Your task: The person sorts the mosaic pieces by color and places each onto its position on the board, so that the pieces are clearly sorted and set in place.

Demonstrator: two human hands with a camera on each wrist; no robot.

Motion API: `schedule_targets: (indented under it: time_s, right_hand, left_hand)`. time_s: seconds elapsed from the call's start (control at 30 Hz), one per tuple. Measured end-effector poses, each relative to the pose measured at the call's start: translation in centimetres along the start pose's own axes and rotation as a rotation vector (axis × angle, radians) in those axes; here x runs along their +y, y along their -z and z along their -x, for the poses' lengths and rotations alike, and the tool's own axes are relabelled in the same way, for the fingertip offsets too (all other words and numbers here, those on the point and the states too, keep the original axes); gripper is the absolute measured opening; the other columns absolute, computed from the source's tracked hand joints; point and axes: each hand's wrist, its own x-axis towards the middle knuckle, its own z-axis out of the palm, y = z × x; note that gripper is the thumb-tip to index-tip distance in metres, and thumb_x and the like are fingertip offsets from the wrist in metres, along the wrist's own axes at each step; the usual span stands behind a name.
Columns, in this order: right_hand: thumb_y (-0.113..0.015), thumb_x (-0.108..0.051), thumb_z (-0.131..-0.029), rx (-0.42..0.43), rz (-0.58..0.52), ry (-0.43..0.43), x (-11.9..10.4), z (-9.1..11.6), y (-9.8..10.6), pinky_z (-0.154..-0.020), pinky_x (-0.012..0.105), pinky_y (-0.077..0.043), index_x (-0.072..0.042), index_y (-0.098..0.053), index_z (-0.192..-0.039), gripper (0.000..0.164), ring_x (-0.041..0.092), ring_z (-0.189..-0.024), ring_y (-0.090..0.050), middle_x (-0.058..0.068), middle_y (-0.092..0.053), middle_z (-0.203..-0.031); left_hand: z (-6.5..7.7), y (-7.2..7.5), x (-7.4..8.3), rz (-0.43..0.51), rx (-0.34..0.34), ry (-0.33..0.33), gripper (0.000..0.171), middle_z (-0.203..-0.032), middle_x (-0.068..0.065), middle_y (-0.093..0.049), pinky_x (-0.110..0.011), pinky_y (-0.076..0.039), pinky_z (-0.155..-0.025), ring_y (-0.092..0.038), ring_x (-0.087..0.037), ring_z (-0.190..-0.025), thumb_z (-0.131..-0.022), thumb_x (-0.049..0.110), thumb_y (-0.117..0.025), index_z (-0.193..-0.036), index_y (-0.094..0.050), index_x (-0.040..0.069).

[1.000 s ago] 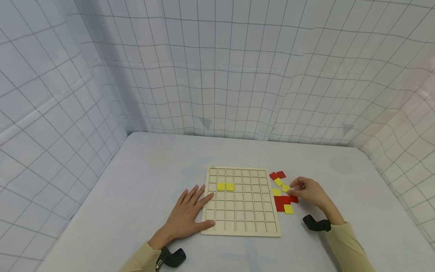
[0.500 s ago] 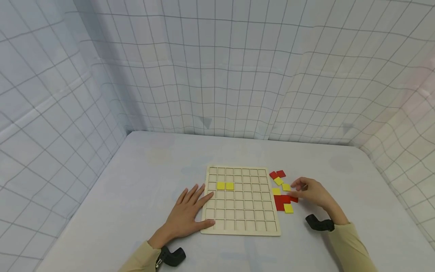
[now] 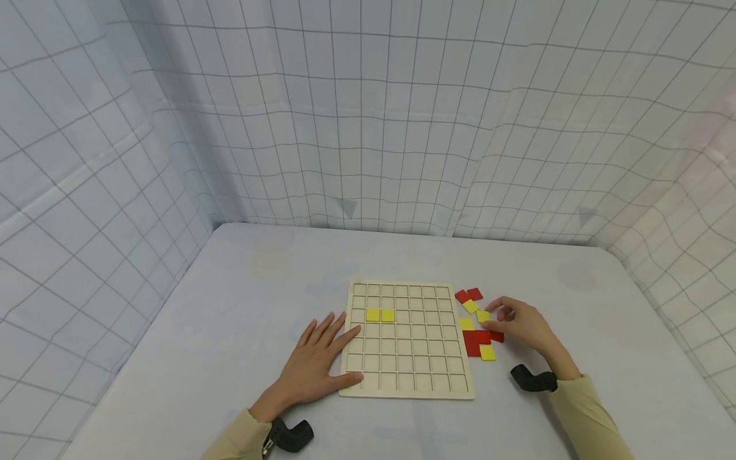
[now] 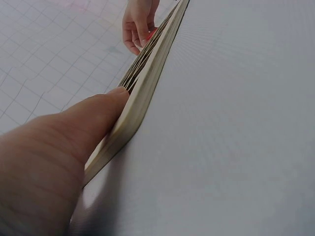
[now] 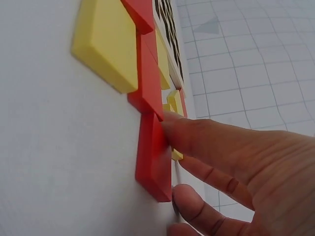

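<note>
Beside the right edge of the board (image 3: pixel 405 347), the right hand (image 3: pixel 524 327) reaches in at a yellow tile (image 3: pixel 482 317).
Well in from the far edge of the bench (image 3: pixel 276 281), the board lies flat, two set tiles (image 3: pixel 388 315), both yellow, side by side in its third row from the far edge; loose red tiles (image 3: pixel 483 337) and more yellow ones lie off its right edge. The right thumb and forefinger stand about the yellow tile; whether that grip pinches it, I cannot tell. The left hand (image 3: pixel 312 372), fingers spread, rests across the left edge, thumb near the near-left corner.
</note>
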Motion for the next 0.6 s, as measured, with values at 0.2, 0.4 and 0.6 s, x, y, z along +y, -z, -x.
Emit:
schedule_targets:
  time_s: [0.2, 0.4, 0.6]
  right_hand:
    - [-0.079, -0.03, -0.078, -0.008, -0.012, -0.016, 0.11, 0.03, 0.04, -0.056, 0.029, -0.042, -0.007, -0.062, -0.103, 0.038, 0.021, -0.072, -0.05, 0.005, -0.052, -0.081]
    - [-0.079, -0.027, -0.077, -0.009, -0.007, -0.021, 0.07, 0.06, 0.13, -0.057, 0.029, -0.043, -0.005, -0.059, -0.099, 0.037, 0.021, -0.074, -0.049, 0.004, -0.052, -0.08]
    - [-0.08, -0.025, -0.076, 0.006, -0.016, -0.011, 0.11, 0.17, 0.16, -0.057, 0.029, -0.044, -0.005, -0.056, -0.096, 0.037, 0.022, -0.075, -0.049, 0.004, -0.052, -0.081]
  left_hand:
    - [-0.06, -0.03, -0.01, -0.006, 0.001, -0.002, 0.081, -0.156, -0.009, -0.02, -0.05, -0.004, -0.112, -0.012, -0.028, -0.142, -0.084, 0.069, -0.051, -0.149, -0.034, 0.022]
    - [-0.02, 0.0, 0.0, -0.005, -0.001, 0.004, 0.082, -0.156, -0.009, -0.02, -0.05, -0.004, -0.112, -0.011, -0.028, -0.143, -0.084, 0.069, -0.05, -0.149, -0.035, 0.022]
    - [0.02, -0.01, -0.02, -0.004, 0.001, 0.002, 0.082, -0.156, -0.009, -0.021, -0.049, -0.005, -0.112, -0.011, -0.028, -0.143, -0.084, 0.069, -0.051, -0.149, -0.035, 0.022]
